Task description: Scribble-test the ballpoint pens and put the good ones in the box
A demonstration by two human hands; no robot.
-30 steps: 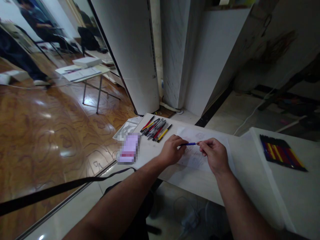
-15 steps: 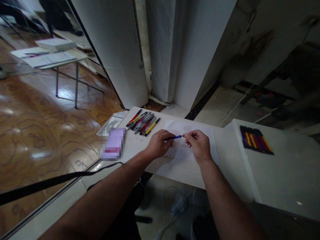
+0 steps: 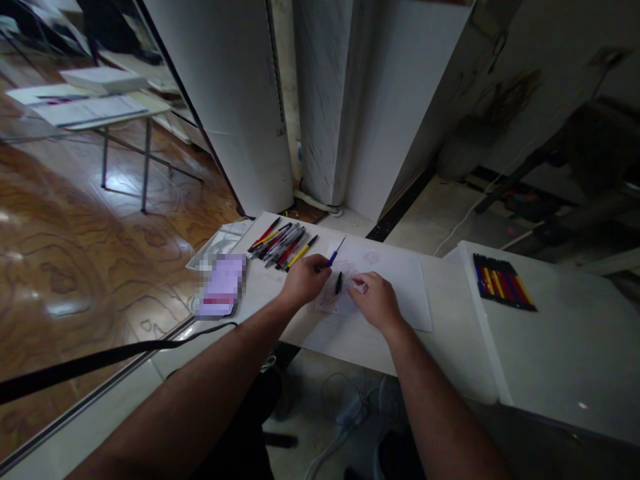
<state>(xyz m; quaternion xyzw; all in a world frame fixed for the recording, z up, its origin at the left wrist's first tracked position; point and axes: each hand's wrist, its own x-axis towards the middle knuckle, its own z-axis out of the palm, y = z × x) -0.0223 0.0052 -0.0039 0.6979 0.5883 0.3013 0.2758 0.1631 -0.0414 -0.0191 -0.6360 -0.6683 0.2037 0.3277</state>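
My left hand (image 3: 303, 280) is closed around a blue pen barrel (image 3: 333, 258), which points up and away from me. A thin dark refill sticks out of its far end. Just right of that hand, a short black pen part (image 3: 339, 283) lies on the white paper sheet (image 3: 400, 287), which bears reddish scribbles. My right hand (image 3: 377, 300) hovers low over the sheet or rests on it, fingers pinched together. Whatever is between those fingertips is too small to make out.
Several loose pens (image 3: 285, 245) lie at the table's far left. A pixelated purple phone-like item (image 3: 223, 287) sits at the left edge. On the adjoining white surface to the right, several coloured pens (image 3: 503, 281) form a row. A black strap (image 3: 125, 352) crosses at left.
The blue barrel has swung from level between both hands to pointing away, its refill now showing. My right hand has moved off it, left and down. The black part now shows on the paper.
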